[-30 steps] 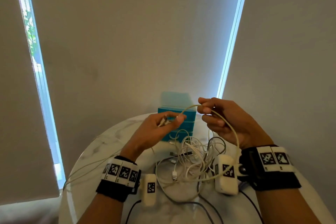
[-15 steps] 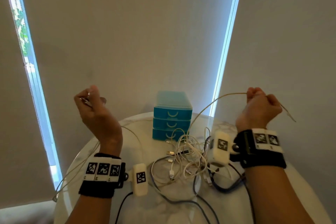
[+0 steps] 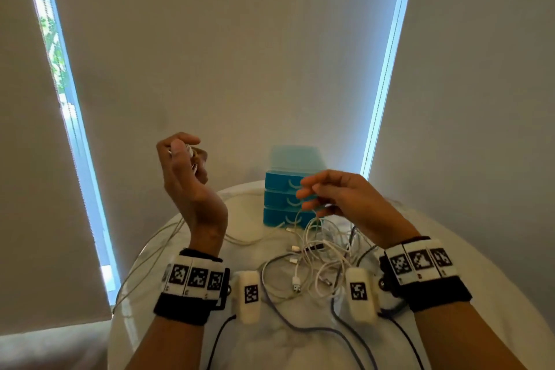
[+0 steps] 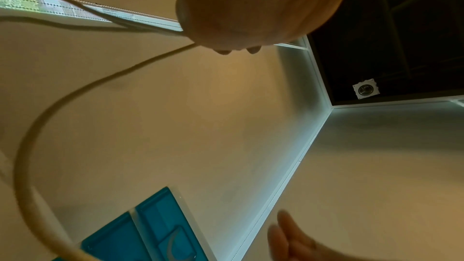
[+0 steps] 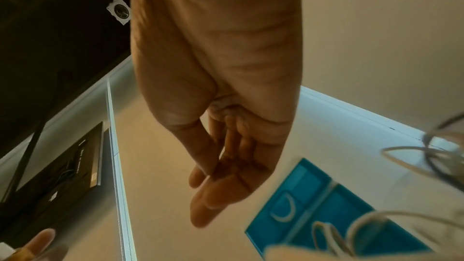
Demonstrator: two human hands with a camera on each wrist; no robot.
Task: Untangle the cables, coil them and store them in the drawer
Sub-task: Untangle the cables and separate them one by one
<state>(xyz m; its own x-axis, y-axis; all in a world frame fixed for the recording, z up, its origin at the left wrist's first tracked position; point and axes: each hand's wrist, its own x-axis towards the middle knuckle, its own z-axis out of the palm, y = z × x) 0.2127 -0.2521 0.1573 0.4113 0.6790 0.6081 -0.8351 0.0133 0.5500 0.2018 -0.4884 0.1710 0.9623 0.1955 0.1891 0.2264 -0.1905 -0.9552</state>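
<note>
My left hand is raised left of the drawers and grips the end of a beige cable, whose metal plug shows between its fingers. From that hand the cable swings down in a wide loop, and other strands trail off the table's left edge. Lower down, my right hand hovers in front of the blue drawer unit with its fingers nearly straight. A thin cable loop rises to just under them. The tangle of white cables lies on the table below. All three drawers are closed.
The round white marble table stands against a wall with roller blinds. Dark leads from the wrist cameras cross its near part. The drawer unit sits at the table's far edge.
My right hand has dropped from high on the right to in front of the drawers, and its fist has opened. My left hand stays raised and has shifted right, still gripping the cable.
</note>
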